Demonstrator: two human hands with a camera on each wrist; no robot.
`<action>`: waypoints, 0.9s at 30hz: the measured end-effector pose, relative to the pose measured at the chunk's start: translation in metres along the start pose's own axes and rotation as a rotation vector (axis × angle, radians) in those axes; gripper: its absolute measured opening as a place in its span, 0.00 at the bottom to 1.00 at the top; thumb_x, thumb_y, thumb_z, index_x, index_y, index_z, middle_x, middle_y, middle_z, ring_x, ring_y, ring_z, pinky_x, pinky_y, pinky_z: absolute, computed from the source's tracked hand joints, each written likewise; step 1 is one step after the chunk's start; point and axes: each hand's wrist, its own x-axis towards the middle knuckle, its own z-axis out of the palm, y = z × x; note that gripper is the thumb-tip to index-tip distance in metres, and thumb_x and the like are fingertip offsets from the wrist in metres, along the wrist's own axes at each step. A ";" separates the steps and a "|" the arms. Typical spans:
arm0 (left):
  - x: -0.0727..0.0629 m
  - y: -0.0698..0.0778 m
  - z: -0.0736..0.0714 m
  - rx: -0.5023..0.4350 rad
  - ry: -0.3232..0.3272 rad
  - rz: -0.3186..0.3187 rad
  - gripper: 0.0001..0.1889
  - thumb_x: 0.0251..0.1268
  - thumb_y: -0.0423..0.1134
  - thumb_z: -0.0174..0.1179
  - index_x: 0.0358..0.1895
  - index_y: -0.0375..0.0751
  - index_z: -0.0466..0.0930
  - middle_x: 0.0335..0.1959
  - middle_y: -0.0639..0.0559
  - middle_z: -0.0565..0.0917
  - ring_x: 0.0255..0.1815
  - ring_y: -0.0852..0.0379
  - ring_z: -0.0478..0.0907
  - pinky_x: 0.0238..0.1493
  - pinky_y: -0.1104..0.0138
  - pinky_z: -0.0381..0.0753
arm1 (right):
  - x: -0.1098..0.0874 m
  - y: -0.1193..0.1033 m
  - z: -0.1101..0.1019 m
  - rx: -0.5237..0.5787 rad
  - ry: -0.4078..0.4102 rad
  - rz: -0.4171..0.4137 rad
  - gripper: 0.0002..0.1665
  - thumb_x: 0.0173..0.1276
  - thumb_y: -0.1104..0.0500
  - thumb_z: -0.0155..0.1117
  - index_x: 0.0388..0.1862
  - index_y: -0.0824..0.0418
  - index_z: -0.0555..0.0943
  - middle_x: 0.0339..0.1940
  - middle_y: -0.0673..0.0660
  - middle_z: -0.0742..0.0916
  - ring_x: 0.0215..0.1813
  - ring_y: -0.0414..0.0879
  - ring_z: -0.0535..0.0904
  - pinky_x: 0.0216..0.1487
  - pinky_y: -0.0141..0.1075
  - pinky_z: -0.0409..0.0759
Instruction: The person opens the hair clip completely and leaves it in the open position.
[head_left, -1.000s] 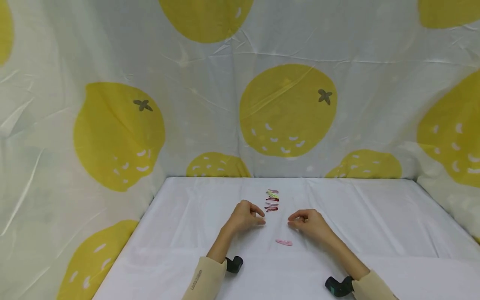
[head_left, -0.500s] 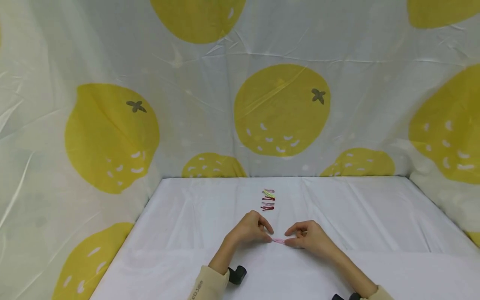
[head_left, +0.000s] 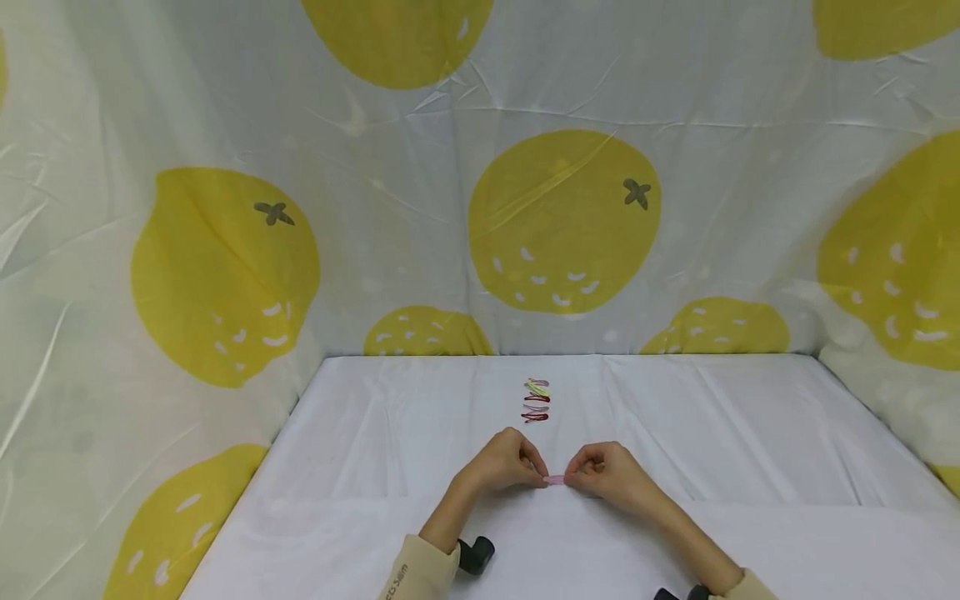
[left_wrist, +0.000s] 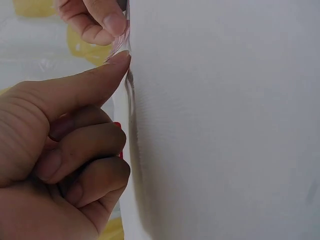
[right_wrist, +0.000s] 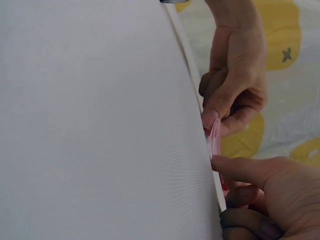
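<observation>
A pink hair clip (head_left: 555,480) is held between the two hands, low over the white cloth. The left hand (head_left: 504,462) pinches its left end between thumb and forefinger, its other fingers curled in. At the right end, the thumb and forefinger of the right hand (head_left: 611,477) hold the clip. Seen from the right wrist, the pink clip (right_wrist: 215,137) shows two slim arms slightly spread near the left hand's thumb. From the left wrist, part of the clip (left_wrist: 120,45) shows between the fingers, with its ends hidden.
Beyond the hands, several hair clips (head_left: 536,400) in red, pink and yellow-green lie in a column on the white-covered table (head_left: 750,442). A lemon-print curtain (head_left: 420,208) rises behind the table. Black wrist cameras (head_left: 476,555) are worn at the cuffs.
Both hands have come down and closer together from above the pink clip. They now pinch its two ends, and it has lifted or shifted slightly. The column of clips has stayed put.
</observation>
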 end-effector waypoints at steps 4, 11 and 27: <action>0.000 -0.001 -0.002 -0.018 -0.015 -0.004 0.03 0.53 0.27 0.76 0.28 0.36 0.91 0.13 0.59 0.74 0.18 0.66 0.64 0.22 0.74 0.61 | 0.002 -0.001 0.001 -0.004 0.027 0.028 0.07 0.66 0.60 0.73 0.34 0.63 0.87 0.20 0.46 0.74 0.24 0.31 0.67 0.27 0.25 0.65; 0.000 -0.002 -0.005 -0.027 0.025 0.026 0.02 0.59 0.31 0.74 0.32 0.34 0.92 0.15 0.60 0.73 0.19 0.66 0.64 0.22 0.74 0.61 | 0.004 -0.001 0.004 -0.008 0.076 0.050 0.07 0.67 0.60 0.73 0.34 0.64 0.86 0.20 0.46 0.76 0.24 0.31 0.69 0.28 0.26 0.67; 0.001 0.002 -0.014 -0.106 0.151 0.108 0.02 0.58 0.32 0.75 0.34 0.37 0.93 0.12 0.61 0.66 0.18 0.66 0.57 0.22 0.74 0.56 | 0.007 -0.008 0.004 0.046 0.111 0.068 0.09 0.69 0.57 0.71 0.35 0.62 0.88 0.31 0.54 0.87 0.29 0.35 0.72 0.30 0.28 0.70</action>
